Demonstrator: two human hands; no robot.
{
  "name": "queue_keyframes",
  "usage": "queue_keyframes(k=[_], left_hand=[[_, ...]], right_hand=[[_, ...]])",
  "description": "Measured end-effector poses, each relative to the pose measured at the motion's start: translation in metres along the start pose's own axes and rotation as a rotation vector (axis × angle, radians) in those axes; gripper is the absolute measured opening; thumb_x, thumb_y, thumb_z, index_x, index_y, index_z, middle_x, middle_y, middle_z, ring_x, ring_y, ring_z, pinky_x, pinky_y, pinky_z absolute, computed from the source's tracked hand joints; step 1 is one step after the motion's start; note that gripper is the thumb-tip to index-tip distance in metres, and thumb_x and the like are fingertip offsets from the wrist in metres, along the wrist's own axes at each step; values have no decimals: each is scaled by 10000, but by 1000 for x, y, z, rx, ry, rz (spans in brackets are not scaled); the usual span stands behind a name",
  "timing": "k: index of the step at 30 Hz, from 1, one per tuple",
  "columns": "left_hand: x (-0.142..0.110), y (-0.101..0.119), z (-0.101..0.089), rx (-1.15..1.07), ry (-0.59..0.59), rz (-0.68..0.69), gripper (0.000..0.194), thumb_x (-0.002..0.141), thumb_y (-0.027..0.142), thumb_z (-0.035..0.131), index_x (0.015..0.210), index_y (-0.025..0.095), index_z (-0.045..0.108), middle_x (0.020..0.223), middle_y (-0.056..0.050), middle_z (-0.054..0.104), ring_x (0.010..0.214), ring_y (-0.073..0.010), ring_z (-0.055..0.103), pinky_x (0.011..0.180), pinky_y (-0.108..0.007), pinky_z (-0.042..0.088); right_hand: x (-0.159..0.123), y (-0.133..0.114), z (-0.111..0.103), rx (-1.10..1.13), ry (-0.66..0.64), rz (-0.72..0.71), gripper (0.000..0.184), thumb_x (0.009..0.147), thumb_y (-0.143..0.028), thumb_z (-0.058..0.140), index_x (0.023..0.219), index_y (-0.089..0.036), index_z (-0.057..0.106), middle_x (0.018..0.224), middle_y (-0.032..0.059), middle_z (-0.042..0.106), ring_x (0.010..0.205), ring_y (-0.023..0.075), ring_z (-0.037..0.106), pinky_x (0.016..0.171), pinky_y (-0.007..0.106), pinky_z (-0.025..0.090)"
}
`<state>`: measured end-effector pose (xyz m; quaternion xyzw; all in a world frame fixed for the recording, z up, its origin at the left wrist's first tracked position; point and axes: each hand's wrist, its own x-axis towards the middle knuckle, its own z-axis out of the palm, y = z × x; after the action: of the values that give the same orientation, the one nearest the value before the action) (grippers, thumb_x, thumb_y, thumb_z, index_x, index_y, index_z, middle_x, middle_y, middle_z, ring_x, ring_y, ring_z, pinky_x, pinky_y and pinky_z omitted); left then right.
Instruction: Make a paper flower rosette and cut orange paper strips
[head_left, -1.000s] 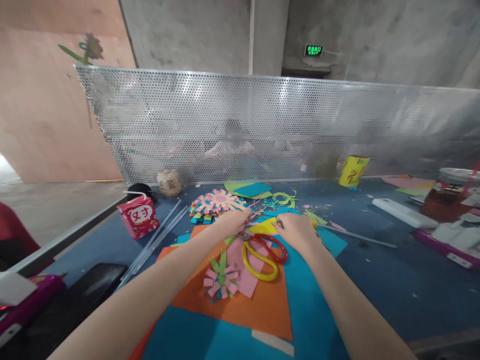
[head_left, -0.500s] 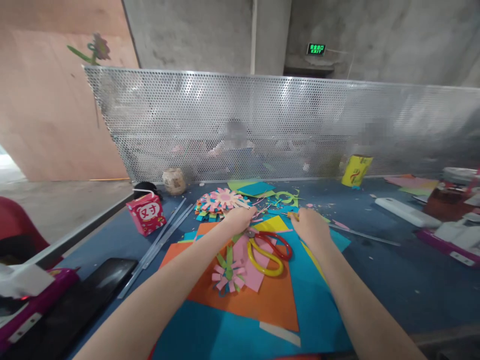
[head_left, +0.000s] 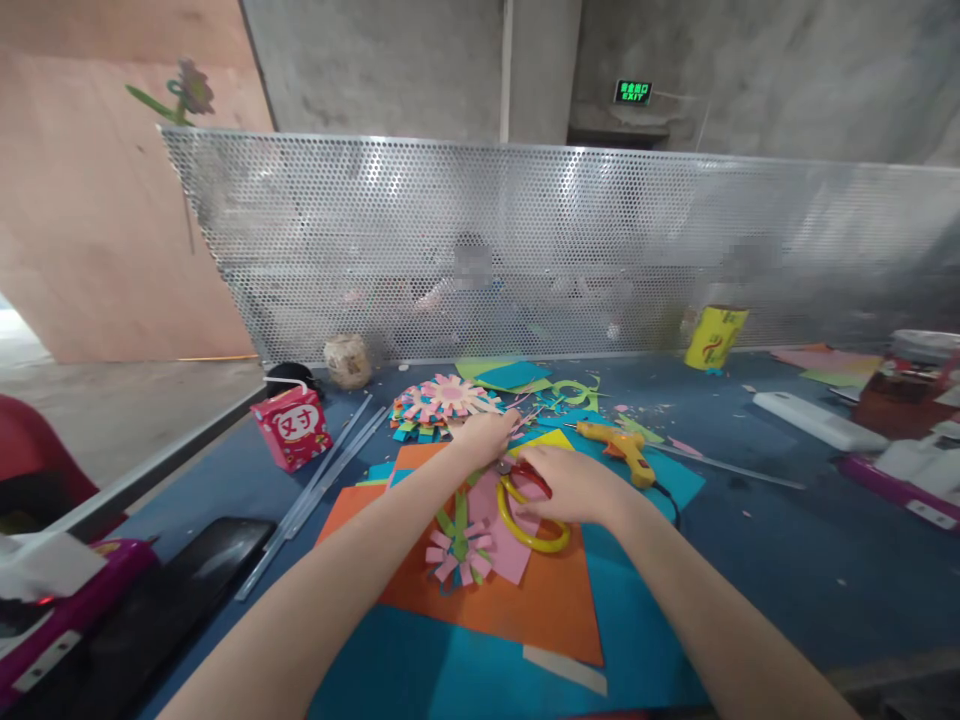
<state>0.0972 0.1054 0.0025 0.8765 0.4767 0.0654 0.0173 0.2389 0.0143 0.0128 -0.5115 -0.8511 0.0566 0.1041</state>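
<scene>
My right hand lies over the handles of the red and yellow scissors, fingers curled onto them. My left hand rests closed on paper scraps just behind the scissors, beside a pink and yellow paper flower; what its fingers pinch is too small to name. An orange glue gun lies on the table to the right of my right hand, apart from it. A small pink and green paper flower sits on the orange sheet under my left forearm.
Blue, orange, pink and yellow paper sheets cover the blue table. A red drink carton and clear glue sticks lie at left. A perforated metal screen closes the back. A yellow can and white object stand at right.
My right hand let go of the orange glue gun, which now lies on the table, and moved back left onto the scissors' handles. My left hand stayed put.
</scene>
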Motion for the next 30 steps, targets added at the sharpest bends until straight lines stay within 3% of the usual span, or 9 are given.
queue_keyframes(k=[5,13,16,18,21,26,30], left_hand=[[0,-1,1,-57,29,-26,339,854,310,520,1156,154,510,1149,-92,552,966,-207,573,800,-417,494],[8,1,6,-293,122,-62,336,857,303,516,1158,153,508,1157,-94,547,964,-206,574,799,-418,495],[10,-5,1,-469,241,-56,322,838,273,545,1138,162,509,1063,-74,596,902,-185,598,774,-372,500],[10,-13,-6,-603,343,-59,338,787,237,599,1105,180,499,872,-32,646,810,-159,621,725,-295,498],[5,-27,-17,-809,512,-119,297,775,291,587,1027,171,487,751,-15,651,657,-141,625,602,-248,483],[-22,-49,-28,-1065,728,-242,254,699,268,633,903,157,529,719,-25,649,634,-135,608,569,-229,449],[-52,-61,-24,-1195,844,-328,256,643,214,672,867,154,563,657,5,628,602,-114,574,575,-217,421]], right_hand=[[0,-5,-1,-1,-6,9,354,734,-352,576,1032,-167,527,1019,113,637,868,251,595,601,276,364],[4,-4,8,9,-12,44,244,736,-288,554,941,-163,515,943,107,631,772,226,594,527,260,316],[2,-4,7,39,-11,60,242,715,-290,578,910,-173,499,911,83,628,736,198,589,515,244,319],[0,-6,6,59,2,62,232,728,-323,575,889,-180,490,895,73,625,728,188,586,520,239,325],[-1,-9,8,76,45,73,214,761,-366,543,847,-180,479,856,85,617,715,201,578,530,253,320],[1,-14,16,135,134,120,193,761,-312,536,851,-171,440,852,123,598,744,238,581,534,268,326],[3,-20,19,254,216,130,229,714,-242,563,862,-203,392,833,69,578,738,215,582,550,260,360]])
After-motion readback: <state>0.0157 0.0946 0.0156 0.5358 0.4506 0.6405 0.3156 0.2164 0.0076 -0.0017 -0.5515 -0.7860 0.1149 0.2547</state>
